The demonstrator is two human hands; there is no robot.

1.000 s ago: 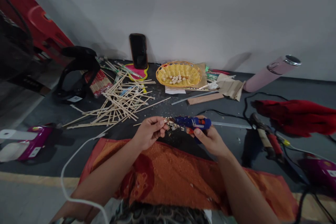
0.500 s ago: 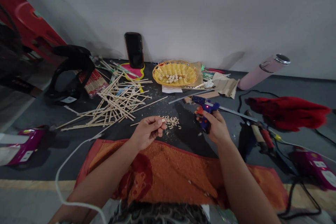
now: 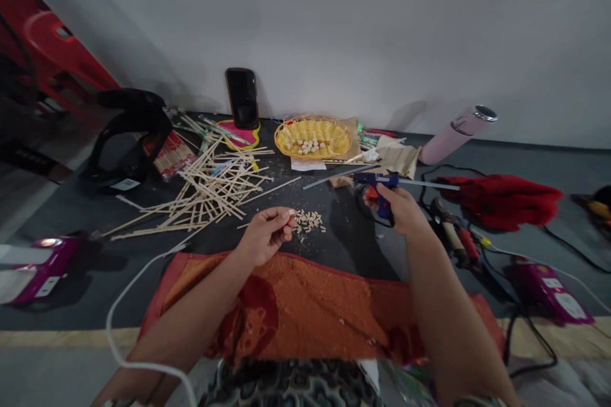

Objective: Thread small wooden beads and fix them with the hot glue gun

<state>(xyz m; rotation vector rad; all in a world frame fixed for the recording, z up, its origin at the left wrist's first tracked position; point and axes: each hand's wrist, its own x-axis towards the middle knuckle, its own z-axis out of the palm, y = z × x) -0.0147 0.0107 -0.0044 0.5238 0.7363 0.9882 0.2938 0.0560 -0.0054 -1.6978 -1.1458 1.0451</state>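
Between the thumb and fingers of my left hand [image 3: 266,234] is a short piece of wooden stick [image 3: 291,212]. Just right of that hand lies a small heap of cut stick pieces [image 3: 310,222] on the dark table. My right hand [image 3: 398,206] is wrapped round the handle of a blue glue gun [image 3: 379,187], fingers at its orange trigger. The gun's nozzle points left, and a long glue stick [image 3: 427,185] juts from its back. A yellow woven basket [image 3: 312,135] beyond my hands has a few joined wooden pieces in it.
Long wooden sticks [image 3: 210,184] lie heaped at left. A phone [image 3: 242,98] leans on the wall. At right are a pink flask [image 3: 456,137], a red cloth [image 3: 510,200], pliers [image 3: 456,235] and a purple box [image 3: 551,292]. An orange towel [image 3: 315,311] covers the near edge.
The glue gun in my right hand has turned more level, its nozzle now pointing left. My left hand keeps its pinch on the stick piece. The camera view has shifted slightly.
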